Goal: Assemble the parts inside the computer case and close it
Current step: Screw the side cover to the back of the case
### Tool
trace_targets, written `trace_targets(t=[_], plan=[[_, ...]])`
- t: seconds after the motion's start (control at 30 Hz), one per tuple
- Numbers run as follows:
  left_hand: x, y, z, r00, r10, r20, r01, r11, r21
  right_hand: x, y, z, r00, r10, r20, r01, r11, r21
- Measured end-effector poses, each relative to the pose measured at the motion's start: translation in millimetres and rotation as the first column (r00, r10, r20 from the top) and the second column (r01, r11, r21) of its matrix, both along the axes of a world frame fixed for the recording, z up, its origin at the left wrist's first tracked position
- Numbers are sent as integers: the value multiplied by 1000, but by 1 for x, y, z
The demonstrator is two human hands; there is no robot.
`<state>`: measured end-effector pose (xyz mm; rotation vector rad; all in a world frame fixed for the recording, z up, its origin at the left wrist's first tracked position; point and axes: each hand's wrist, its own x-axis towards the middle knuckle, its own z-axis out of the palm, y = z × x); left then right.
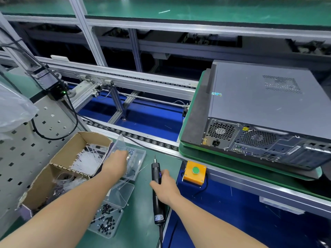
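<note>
A grey computer case (259, 108) lies on its side with its cover on, resting on a green pallet (189, 153) at the right; its rear ports and fans face me. My right hand (165, 187) grips a black electric screwdriver (156, 183) lying on the green bench, bit pointing away. My left hand (116, 163) reaches into a clear plastic box of small screws (138, 156); its fingertips are hidden, so whether it holds a screw cannot be seen.
A cardboard box (59, 167) with white cable ties sits at the left. Another clear tray of black screws (105, 221) lies near me. An orange button box (195, 171) is mounted beside the pallet. A roller conveyor (136, 136) runs behind the bench.
</note>
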<state>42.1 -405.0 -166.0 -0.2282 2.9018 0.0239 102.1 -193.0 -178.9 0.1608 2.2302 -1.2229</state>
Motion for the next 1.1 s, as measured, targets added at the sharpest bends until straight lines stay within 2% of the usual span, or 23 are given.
trace_targets(t=[0.07, 0.17, 0.3, 0.4, 0.5, 0.57, 0.7, 0.77, 0.97, 1.0, 1.1], plan=[[1, 2, 7, 999, 40, -2, -40, 998, 40, 1, 2, 1, 1000, -5, 8, 6, 1000, -27], [4, 5, 13, 987, 156, -29, -148, 971, 188, 3, 1, 3, 999, -42, 25, 44, 995, -84], [18, 17, 15, 961, 276, -29, -241, 882, 405, 1, -4, 11, 965, -218, 149, 254, 918, -304], [34, 38, 17, 982, 191, -2, -157, 814, 559, -2, -5, 20, 947, -301, 114, 322, 891, -321], [43, 65, 23, 996, 94, 4, -75, 769, 635, -8, 0, 34, 953, -291, 90, 304, 901, -309], [46, 79, 24, 996, 92, 13, -74, 697, 713, -12, 8, 40, 951, -302, 64, 308, 915, -262], [51, 98, 24, 980, 189, 54, -142, 489, 861, -16, 30, 49, 934, -357, 28, 355, 912, -204], [54, 108, 23, 969, 231, 86, -166, 355, 920, -17, 43, 54, 935, -354, 33, 353, 912, -208], [65, 143, 18, 938, 303, 171, -205, 85, 975, -20, 79, 66, 946, -323, -1, 317, 928, -195], [65, 144, 17, 919, 319, 231, -243, -2, 970, -21, 81, 66, 943, -333, -12, 324, 926, -195], [63, 161, 21, 810, 346, 474, -359, -347, 867, -22, 97, 76, 937, -345, -54, 328, 924, -198]])
